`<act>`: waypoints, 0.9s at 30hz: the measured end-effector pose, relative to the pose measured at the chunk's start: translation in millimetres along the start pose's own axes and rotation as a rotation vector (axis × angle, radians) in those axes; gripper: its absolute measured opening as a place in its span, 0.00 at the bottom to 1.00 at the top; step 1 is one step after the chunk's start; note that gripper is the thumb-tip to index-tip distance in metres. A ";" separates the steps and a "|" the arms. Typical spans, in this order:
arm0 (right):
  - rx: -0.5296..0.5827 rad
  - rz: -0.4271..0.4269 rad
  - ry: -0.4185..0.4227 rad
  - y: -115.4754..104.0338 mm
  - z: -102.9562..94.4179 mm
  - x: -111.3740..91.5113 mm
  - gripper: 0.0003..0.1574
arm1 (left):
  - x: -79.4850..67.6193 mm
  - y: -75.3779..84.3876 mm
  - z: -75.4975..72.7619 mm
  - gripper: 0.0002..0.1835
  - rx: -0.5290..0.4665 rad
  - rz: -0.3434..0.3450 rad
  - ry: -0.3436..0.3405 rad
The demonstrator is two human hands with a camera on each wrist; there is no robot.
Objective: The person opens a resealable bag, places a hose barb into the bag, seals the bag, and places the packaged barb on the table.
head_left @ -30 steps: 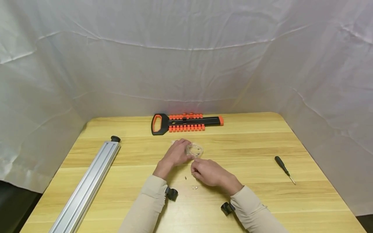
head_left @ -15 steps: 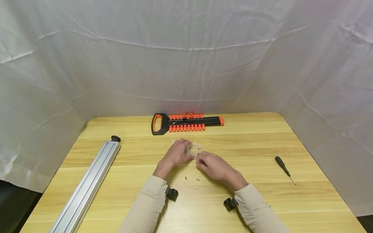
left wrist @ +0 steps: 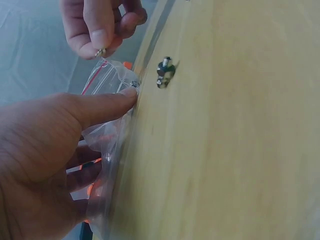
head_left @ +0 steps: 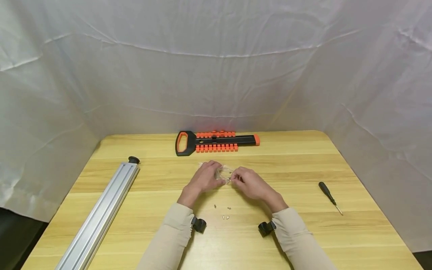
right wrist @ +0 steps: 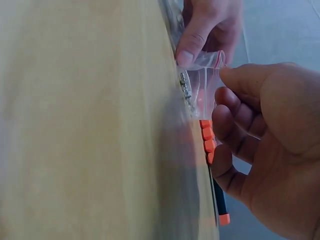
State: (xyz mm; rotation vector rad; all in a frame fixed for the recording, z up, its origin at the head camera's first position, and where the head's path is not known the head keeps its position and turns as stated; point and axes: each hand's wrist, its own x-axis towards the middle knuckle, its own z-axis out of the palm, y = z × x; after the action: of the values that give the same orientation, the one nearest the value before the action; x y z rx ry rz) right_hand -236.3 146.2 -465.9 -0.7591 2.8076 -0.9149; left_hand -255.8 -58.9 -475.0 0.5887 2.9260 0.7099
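A clear zip bag (head_left: pixel 225 173) with a red seal line lies in my left hand (head_left: pixel 204 177), which grips its near side, thumb on the film. The bag's mouth gapes toward my right hand (head_left: pixel 249 183). In the left wrist view, the right thumb and fingers pinch a small brass-coloured metal piece (left wrist: pixel 100 52) right at the bag's opening. Several small metal pieces (right wrist: pixel 185 87) show inside or against the bag in the right wrist view. More small metal pieces (head_left: pixel 227 217) lie loose on the wooden table between my wrists.
A black and orange rack (head_left: pixel 226 141) with a loop handle lies at the table's back edge. A long silver metal rail (head_left: pixel 101 213) with a black knob lies along the left. To the right rests a black-handled screwdriver (head_left: pixel 326 191). Pale cloth (head_left: pixel 216 82) hangs around the table.
My right hand has moved from over the loose pieces up and away to the bag's mouth, uncovering a piece on the table. The left hand stays on the bag.
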 end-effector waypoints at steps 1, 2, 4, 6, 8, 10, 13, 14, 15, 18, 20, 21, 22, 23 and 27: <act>0.006 0.004 0.010 0.8 0.3 1.6 0.05 | 0.0 -0.1 0.2 0.34 -0.002 0.000 0.000; 0.010 0.006 0.021 1.4 0.5 3.3 0.05 | -0.2 -0.2 0.3 0.34 -0.001 0.001 0.001; 0.001 0.010 0.041 2.5 1.6 6.5 0.04 | -0.6 0.3 0.0 0.34 0.001 0.004 0.002; -0.011 0.018 0.054 3.1 2.8 9.5 0.04 | -0.6 0.9 -0.2 0.33 0.004 0.008 0.001; -0.023 0.029 0.057 3.3 3.6 11.4 0.05 | -0.8 1.8 -0.7 0.33 0.006 0.006 -0.003; -0.030 0.048 0.053 3.2 4.0 12.7 0.06 | -0.6 2.5 -0.9 0.33 0.008 0.003 -0.007; -0.032 0.072 0.052 3.3 4.6 14.1 0.06 | -0.8 3.3 -1.2 0.33 0.008 -0.002 -0.007; -0.030 0.079 0.053 3.4 4.8 14.3 0.06 | -0.8 3.5 -1.3 0.33 0.009 -0.002 -0.007; -0.029 0.085 0.055 3.4 4.9 14.3 0.06 | -0.8 3.6 -1.3 0.33 0.008 -0.002 -0.006; -0.023 0.099 0.059 3.8 5.1 13.2 0.06 | -0.7 3.5 -1.2 0.34 0.008 -0.002 -0.008; -0.021 0.102 0.062 4.2 5.3 12.1 0.05 | -0.5 3.1 -1.1 0.34 0.012 -0.001 -0.007; -0.017 0.104 0.063 4.3 5.4 11.3 0.05 | -0.4 2.9 -1.1 0.34 0.011 -0.001 -0.007; -0.013 0.107 0.064 4.5 5.5 10.5 0.05 | -0.4 2.7 -1.1 0.34 0.015 0.000 -0.005; -0.008 0.109 0.064 4.7 5.6 9.7 0.05 | -0.3 2.5 -1.1 0.34 0.015 0.000 -0.004; 0.029 0.111 0.058 4.1 5.6 5.4 0.04 | -0.8 1.4 -1.3 0.34 0.015 0.003 0.003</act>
State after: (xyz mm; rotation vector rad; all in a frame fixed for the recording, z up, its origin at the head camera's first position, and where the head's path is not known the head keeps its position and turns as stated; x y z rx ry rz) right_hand -241.5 143.5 -472.4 -0.5756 2.8454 -0.9720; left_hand -254.7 -58.7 -473.1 0.5936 2.9360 0.6907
